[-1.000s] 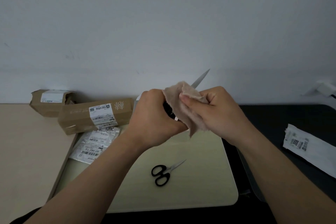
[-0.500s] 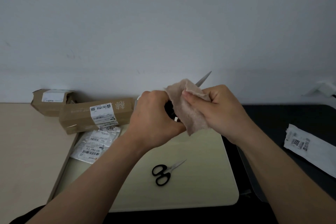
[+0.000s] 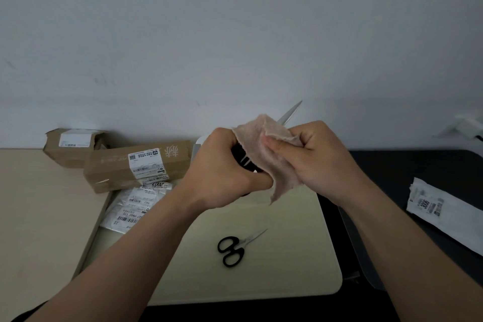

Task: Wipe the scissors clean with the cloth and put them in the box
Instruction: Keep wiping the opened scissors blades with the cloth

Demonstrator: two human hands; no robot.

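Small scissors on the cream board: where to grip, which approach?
Pinch the small scissors by the black handle loops, coming straight down from the near-left side. They lie flat and closed on the cream board, loops toward the person, thin blades pointing far-right and flush to the surface, likely too low to pinch.

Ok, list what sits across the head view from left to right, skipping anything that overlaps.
Small cardboard box → long cardboard box → left hand gripping the held scissors → cloth → right hand pinching it → white labelled packet.
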